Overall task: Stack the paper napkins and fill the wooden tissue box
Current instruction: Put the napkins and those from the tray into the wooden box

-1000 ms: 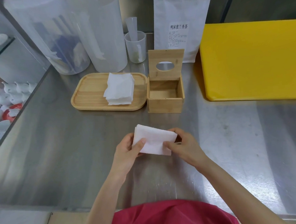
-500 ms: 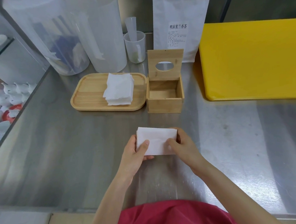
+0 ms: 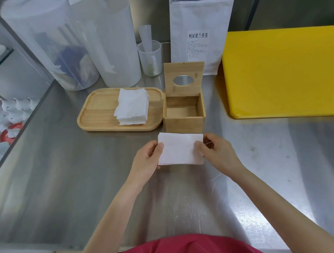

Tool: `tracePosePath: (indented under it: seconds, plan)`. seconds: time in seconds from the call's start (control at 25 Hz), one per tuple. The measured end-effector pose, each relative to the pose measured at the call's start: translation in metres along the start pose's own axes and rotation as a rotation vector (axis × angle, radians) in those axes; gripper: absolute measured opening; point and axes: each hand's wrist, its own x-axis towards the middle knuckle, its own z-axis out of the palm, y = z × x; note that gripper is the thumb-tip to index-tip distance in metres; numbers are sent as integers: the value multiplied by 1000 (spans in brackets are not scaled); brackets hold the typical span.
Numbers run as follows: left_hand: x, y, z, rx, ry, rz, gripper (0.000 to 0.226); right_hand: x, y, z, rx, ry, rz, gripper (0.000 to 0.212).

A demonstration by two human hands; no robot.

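Small squared stack of white paper napkins (image 3: 180, 150) now level, carried forward from a second ago to just before open wooden tissue box (image 3: 184, 113), above steel counter (image 3: 66, 173). Left hand (image 3: 146, 160), right hand (image 3: 216, 152): fingers pinching opposite ends. Box empty; insertion probably next. Larger stack waiting on oval wooden tray (image 3: 100, 111).

Both forearms reaching forward, converging. Left hand (image 3: 146, 159) pinching from the left, thumb on top; right hand (image 3: 217, 152) likewise from the right, remaining fingers apparently curled underneath. Wrists level, nearly straight.
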Motion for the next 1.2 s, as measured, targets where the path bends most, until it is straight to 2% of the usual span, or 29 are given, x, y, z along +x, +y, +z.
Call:
tracePosePath:
  seconds: [0.12, 0.32, 0.52, 0.72, 0.92, 1.04, 1.12, 1.2]
  plan:
    - [15, 8, 1, 179, 60, 57, 33, 15, -8, -10, -95, -7, -28, 28]
    - [46, 43, -2, 247, 84, 154, 25, 49, -27, -31, -195, 44, -81, 29]
    - [89, 74, -5, 490, 118, 235, 26, 93, -45, -45, -245, 61, -141, 27]
    - [124, 85, 5, 729, 78, 277, 23, 130, -47, -43, -493, 32, -148, 24]
    - [142, 81, 11, 945, -30, 344, 24, 143, -48, -31, -825, 1, -201, 33]
    - [149, 83, 15, 1256, -51, 410, 32, 149, -48, -23, -982, -35, -234, 28]
    - [152, 83, 20, 1464, -90, 471, 29, 151, -45, -18, -1038, -82, -240, 24]
    - [157, 81, 25, 1566, -145, 491, 25, 153, -44, -15, -1084, -112, -254, 23]
